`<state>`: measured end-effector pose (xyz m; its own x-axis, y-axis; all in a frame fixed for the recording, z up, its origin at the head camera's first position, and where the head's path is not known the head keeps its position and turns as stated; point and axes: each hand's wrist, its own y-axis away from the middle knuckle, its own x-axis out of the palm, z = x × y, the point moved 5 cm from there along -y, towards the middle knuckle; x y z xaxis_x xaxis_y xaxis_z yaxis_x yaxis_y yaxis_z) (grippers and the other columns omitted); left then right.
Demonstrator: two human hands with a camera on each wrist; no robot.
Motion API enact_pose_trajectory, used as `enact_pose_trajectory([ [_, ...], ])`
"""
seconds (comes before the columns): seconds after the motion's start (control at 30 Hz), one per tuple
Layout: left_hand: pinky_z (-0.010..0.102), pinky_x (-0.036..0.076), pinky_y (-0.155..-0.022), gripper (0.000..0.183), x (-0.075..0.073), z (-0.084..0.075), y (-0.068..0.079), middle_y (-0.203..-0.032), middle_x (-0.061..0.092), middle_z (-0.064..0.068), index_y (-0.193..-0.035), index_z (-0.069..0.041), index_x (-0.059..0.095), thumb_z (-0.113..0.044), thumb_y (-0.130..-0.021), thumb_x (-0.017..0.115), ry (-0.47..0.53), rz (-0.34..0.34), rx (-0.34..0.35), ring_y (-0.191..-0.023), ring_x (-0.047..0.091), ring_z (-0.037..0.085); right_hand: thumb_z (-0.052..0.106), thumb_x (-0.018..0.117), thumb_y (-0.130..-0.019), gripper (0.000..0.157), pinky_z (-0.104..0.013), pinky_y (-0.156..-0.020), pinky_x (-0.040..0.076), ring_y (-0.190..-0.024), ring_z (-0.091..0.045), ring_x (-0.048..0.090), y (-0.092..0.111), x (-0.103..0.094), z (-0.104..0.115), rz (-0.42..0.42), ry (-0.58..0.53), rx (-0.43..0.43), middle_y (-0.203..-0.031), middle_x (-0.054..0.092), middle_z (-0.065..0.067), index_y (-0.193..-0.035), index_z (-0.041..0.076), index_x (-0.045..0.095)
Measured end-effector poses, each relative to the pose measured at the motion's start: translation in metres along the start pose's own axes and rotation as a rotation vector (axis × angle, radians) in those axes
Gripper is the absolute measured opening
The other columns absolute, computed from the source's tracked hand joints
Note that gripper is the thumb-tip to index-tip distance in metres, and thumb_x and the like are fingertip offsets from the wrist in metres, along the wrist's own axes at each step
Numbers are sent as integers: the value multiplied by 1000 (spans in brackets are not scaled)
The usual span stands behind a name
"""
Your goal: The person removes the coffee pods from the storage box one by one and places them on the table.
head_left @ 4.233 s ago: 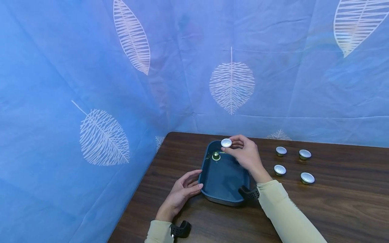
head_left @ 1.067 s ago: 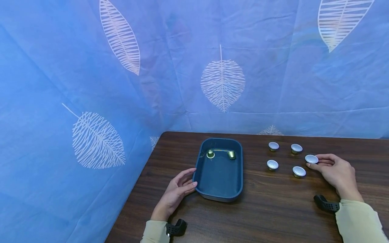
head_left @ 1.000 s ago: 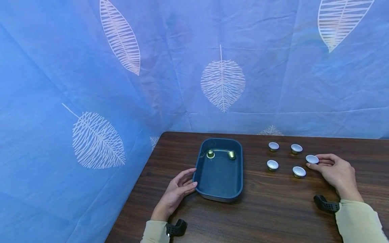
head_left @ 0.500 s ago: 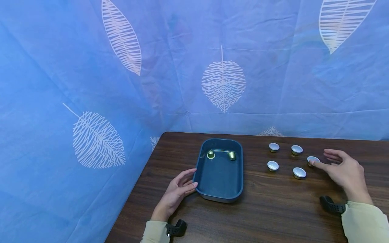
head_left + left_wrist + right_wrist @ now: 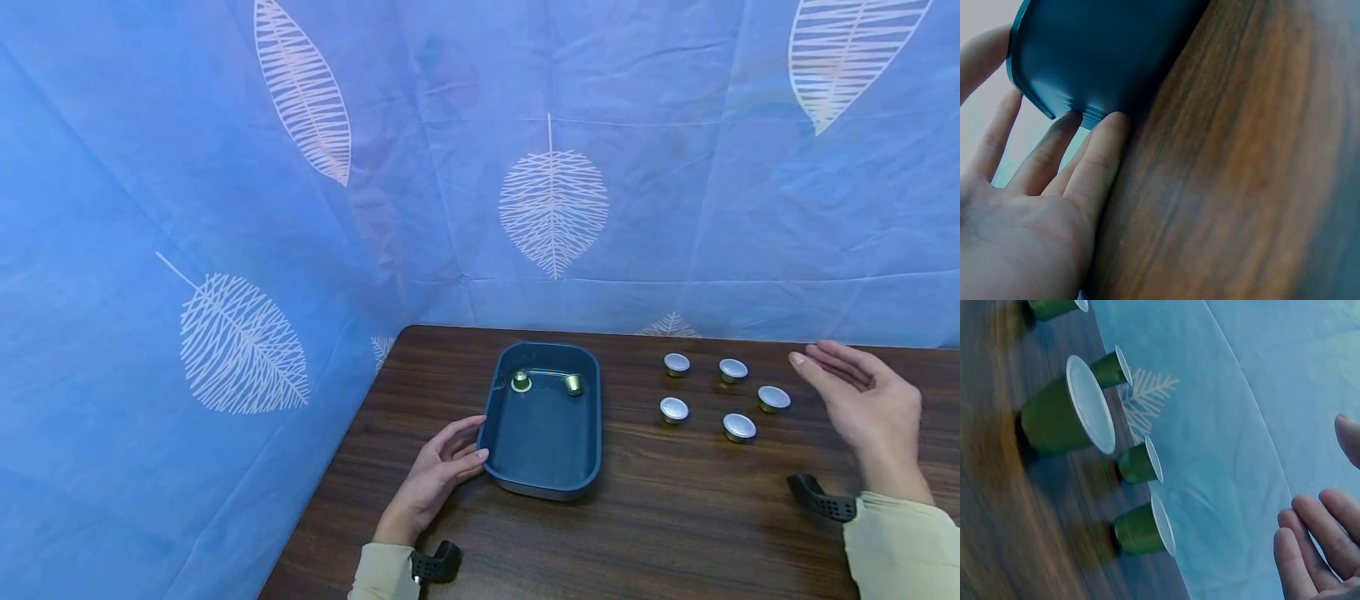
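Observation:
In the head view my left hand [image 5: 433, 479] is at the near left side of a dark blue tray [image 5: 542, 487]. Its fairly straight fingers [image 5: 1044, 156] touch the tray's outer wall with their tips. Two green coffee capsules lie inside: one capsule [image 5: 521, 381] stands lid down, and another capsule [image 5: 573, 384] is tipped on its side. My right hand [image 5: 870, 408] is raised to the right of a coffee capsule [image 5: 773, 398] that stands with its silver lid up. Nothing is between the right hand's parted thumb and fingers [image 5: 1329, 531].
More lid-up capsules stand left of that one: a back-left capsule [image 5: 677, 364], a back capsule [image 5: 732, 370], a front-left capsule [image 5: 673, 409] and a front capsule [image 5: 739, 427]. Behind the wooden table [image 5: 675, 517] hangs a blue leaf-print cloth [image 5: 420, 208].
A second capsule has come into the tray from the right hand. That hand then set a capsule down at the group's right side, let go, and rose away. The left hand stays at the tray.

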<state>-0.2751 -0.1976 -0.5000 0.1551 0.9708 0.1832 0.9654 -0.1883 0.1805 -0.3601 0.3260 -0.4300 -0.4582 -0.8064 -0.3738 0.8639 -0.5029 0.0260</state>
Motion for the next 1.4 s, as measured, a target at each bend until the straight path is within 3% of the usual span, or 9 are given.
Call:
enact_pose_trajectory([
  [0.1, 39, 48, -100, 56, -1, 0, 1, -150, 41, 5, -141, -23, 49, -22, -89, 71, 5, -5, -4, -131, 47, 27, 50, 73, -79, 63, -4, -70, 37, -88, 20, 49, 3, 6, 6, 30, -23, -41, -106, 59, 31, -137, 34, 54],
  [0.23, 39, 48, -100, 56, -1, -1, 1, -150, 40, 5, -140, -23, 50, -23, -89, 71, -4, -5, 12, -131, 47, 27, 44, 76, -79, 60, -3, -65, 41, -90, 17, 54, 10, 18, 18, 96, -78, -120, -102, 63, 30, -135, 28, 58],
  [0.43, 39, 48, -100, 54, 0, 0, -1, -149, 41, 6, -139, -24, 51, -24, -89, 72, -16, 2, 23, -132, 45, 27, 41, 76, -80, 59, -4, -68, 44, -93, 14, 57, 22, 42, 36, 140, -138, -154, -107, 65, 24, -134, 23, 59],
  [0.6, 40, 48, -100, 55, -1, 1, -2, -149, 41, 5, -139, -24, 52, -24, -88, 72, -13, 4, 28, -133, 44, 27, 45, 73, -81, 57, -4, -72, 43, -96, 13, 56, 31, 69, 46, 149, -126, -162, -117, 66, 17, -133, 25, 59],
  [0.9, 39, 49, -99, 54, -1, -1, -1, -146, 45, 4, -138, -25, 52, -23, -88, 73, 2, 2, 25, -129, 49, 25, 44, 74, -81, 54, -7, -74, 45, -97, 9, 57, 42, 109, 62, 182, -140, -211, -119, 67, 12, -130, 24, 61],
  [1.27, 39, 49, -99, 55, 1, -3, 1, -145, 47, 4, -138, -25, 52, -25, -87, 73, 5, -6, 16, -129, 50, 25, 46, 73, -81, 59, -6, -78, 46, -100, 7, 59, 55, 136, 74, 235, -142, -240, -125, 66, 3, -132, 20, 60],
  [1.4, 39, 48, -100, 54, 0, -3, 3, -146, 46, 4, -138, -25, 52, -24, -88, 72, 4, -10, 9, -130, 49, 25, 52, 71, -81, 58, -7, -80, 45, -104, 6, 57, 63, 148, 79, 250, -118, -250, -126, 64, 2, -130, 23, 61],
])
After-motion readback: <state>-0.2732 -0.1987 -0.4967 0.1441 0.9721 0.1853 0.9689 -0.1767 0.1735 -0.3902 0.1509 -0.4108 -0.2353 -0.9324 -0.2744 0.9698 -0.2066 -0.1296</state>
